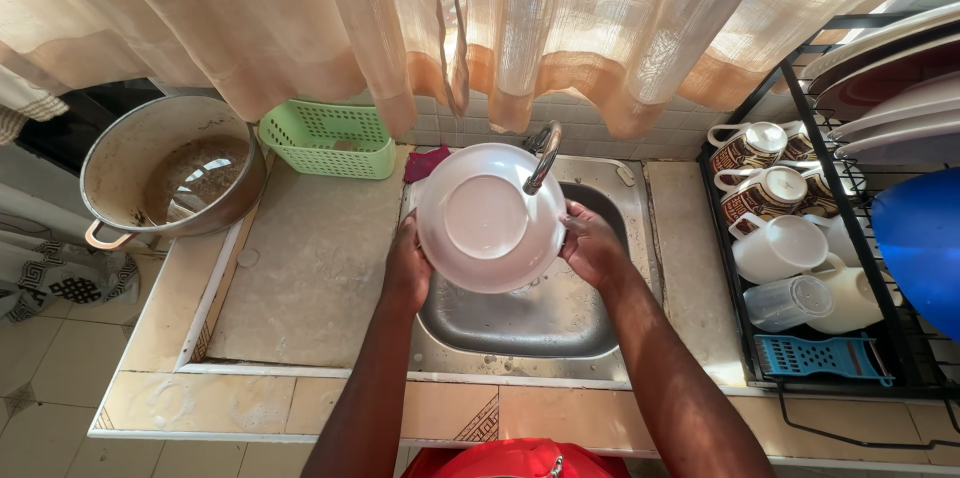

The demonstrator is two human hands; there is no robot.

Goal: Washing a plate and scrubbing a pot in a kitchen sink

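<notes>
A white plate (pixel 487 218) is tilted up over the steel sink (pixel 545 323), its underside facing me, right under the curved tap (pixel 543 153). My left hand (pixel 408 263) grips its left rim. My right hand (pixel 592 246) holds the right rim. Both hands are above the sink basin.
A large metal pot (pixel 165 173) with murky water stands at the far left. A green plastic basket (pixel 330 140) sits behind the stone counter (pixel 310 268). A black dish rack (pixel 830 268) on the right holds mugs, plates, a clear cup and a blue grater. Curtains hang behind.
</notes>
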